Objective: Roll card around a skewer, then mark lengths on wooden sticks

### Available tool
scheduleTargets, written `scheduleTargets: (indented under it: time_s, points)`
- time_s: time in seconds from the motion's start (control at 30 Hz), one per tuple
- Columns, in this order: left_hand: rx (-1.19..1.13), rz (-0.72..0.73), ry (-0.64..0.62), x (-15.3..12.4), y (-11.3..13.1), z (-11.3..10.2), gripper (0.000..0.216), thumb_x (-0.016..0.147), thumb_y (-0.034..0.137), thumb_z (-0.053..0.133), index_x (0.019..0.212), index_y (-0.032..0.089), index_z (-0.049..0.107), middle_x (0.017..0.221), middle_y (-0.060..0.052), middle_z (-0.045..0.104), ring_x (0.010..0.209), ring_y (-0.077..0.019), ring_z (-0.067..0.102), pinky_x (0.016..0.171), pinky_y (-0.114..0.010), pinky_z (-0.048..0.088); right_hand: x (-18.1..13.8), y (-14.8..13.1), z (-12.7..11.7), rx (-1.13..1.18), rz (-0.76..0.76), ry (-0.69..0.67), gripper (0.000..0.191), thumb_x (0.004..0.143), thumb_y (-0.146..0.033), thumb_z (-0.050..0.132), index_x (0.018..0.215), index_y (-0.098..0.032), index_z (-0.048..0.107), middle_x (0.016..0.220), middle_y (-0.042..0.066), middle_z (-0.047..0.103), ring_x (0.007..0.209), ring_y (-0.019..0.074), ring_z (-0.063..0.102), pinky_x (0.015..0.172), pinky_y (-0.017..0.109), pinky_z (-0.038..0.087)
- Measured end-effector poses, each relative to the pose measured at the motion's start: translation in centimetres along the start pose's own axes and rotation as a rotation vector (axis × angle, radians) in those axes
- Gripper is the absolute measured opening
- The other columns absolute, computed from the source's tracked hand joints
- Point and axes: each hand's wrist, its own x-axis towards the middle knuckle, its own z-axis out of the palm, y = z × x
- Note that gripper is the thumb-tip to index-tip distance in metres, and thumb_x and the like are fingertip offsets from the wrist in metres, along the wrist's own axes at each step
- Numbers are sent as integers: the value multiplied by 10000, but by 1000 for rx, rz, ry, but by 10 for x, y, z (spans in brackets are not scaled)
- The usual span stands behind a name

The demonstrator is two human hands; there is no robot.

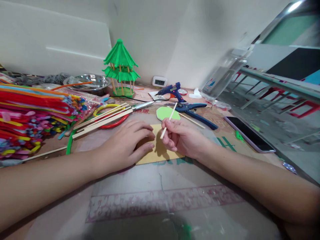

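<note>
My right hand (pixel 176 135) pinches a short thin wooden stick (pixel 173 111) between thumb and fingers, tilted up to the right. Below it lies a yellow sheet (pixel 150 156) on the table. My left hand (pixel 130 141) rests at the sheet's left side, fingers apart and slightly curled, with nothing visible in it. A light green octagonal piece (pixel 166 113) lies just behind my right hand. Several longer wooden sticks (pixel 105 121) lie across red- and yellow-handled scissors (pixel 122 120) behind my left hand.
Bundles of colourful pipe cleaners (pixel 37 113) fill the left. At the back stand a green-roofed pavilion model (pixel 120 66), a metal bowl (pixel 91 83), a small digital clock (pixel 159 81) and a blue glue gun (pixel 173 91). Blue cutters (pixel 197 113) and a phone (pixel 248 133) lie right.
</note>
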Motion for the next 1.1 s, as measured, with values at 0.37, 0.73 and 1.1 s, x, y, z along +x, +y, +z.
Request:
scheduleTargets:
  time_s: [0.37, 0.73, 1.1]
  points:
    - [-63, 131, 146, -1, 2, -4, 199, 1012, 298, 554, 931, 175, 687, 954, -47, 666, 940, -188, 564, 901, -355, 443, 7, 10, 1, -45, -17, -34, 373, 784, -435, 846, 802, -158, 597, 618, 3, 734, 430, 67, 570, 394, 141, 477]
    - [-224, 86, 106, 1, 2, -7, 270, 1037, 251, 472, 861, 163, 657, 888, -42, 652, 892, -169, 570, 878, -316, 435, 2, 12, 0, -68, -66, -147, 252, 899, -360, 747, 894, -167, 586, 729, 28, 766, 549, 98, 659, 514, 193, 553]
    - [-246, 55, 59, 2, 4, -9, 294, 1040, 281, 446, 838, 186, 637, 862, -37, 650, 887, -178, 577, 880, -339, 449, -2, 7, 5, -144, -92, -118, 315, 866, -421, 771, 915, -181, 573, 735, 20, 751, 568, 105, 646, 516, 208, 535]
